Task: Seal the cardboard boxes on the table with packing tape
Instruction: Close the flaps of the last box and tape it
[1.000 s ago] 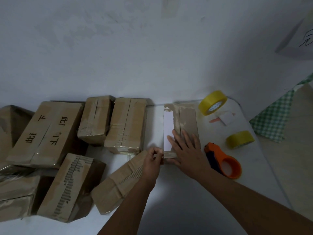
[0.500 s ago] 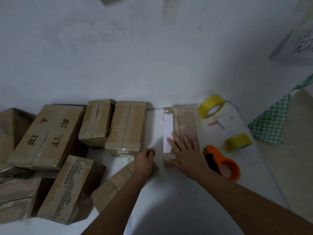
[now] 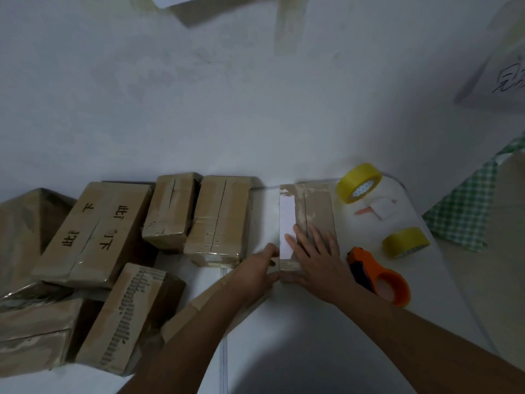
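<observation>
Left hand [image 3: 260, 264] returned to the box [image 3: 315, 211]; right hand [image 3: 318, 257] presses flat, grip released.

Narrow taped cardboard box [image 3: 315, 214], yellow tape rolls [image 3: 358, 183] beside

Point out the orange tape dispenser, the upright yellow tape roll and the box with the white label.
orange tape dispenser [image 3: 379, 275]: head view, on its orange body.
upright yellow tape roll [image 3: 358, 182]: head view, on its outer yellow band.
box with the white label [image 3: 318, 207]: head view, on its bare cardboard top.
</observation>
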A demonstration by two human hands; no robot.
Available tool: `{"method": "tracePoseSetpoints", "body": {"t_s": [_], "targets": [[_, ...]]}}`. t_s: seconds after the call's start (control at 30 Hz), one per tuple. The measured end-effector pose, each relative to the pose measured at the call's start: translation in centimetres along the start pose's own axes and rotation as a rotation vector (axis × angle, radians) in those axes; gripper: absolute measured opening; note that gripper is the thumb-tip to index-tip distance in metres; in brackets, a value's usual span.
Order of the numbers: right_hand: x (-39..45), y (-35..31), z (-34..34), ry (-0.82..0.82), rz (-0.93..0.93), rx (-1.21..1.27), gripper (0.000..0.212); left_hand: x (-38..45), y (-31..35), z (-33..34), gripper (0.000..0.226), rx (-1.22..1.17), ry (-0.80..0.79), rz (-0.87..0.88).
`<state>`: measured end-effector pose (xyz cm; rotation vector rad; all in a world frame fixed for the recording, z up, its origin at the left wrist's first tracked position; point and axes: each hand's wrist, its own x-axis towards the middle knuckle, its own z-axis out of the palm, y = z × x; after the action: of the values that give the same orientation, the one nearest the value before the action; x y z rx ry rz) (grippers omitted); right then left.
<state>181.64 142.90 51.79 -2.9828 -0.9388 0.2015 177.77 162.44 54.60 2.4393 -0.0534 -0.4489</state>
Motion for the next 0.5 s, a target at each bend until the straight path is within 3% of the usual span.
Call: {"method": "tracePoseSetpoints", "body": {"t_s": [0.2, 0.27, 0.37, 0.43, 0.5], "targets": [[0.7, 0.6, -0.6, -0.058, -0.037, 0.052, 0.093, 0.7, -0.1, 0.0, 0.059, 0.131, -0.015, 0.021], [1.4, 1.3, -1.6, -0.087, -0.031, 0.211, 0.087, 0.6, 0.0, 0.3, 0.068, 0.086, 0.08, 0.009], [1.7, 3.0, -2.7, 0.058, 0.103, 0.496, 0.08, 0.9, 0.6, -0.1, 0.07, 0.008, 0.319, -0.075], [1.6, 4.4, -3.1, 0.167, 0.244, 0.592, 0.081, 1.8, 1.7, -0.4, 0.064, 0.098, 0.425, 0.044], [1.7, 5.8, -3.5, 0.187, 0.315, 0.578, 0.081, 3.2, 2.9, 0.1, 0.058, 0.213, 0.376, 0.202]]}}
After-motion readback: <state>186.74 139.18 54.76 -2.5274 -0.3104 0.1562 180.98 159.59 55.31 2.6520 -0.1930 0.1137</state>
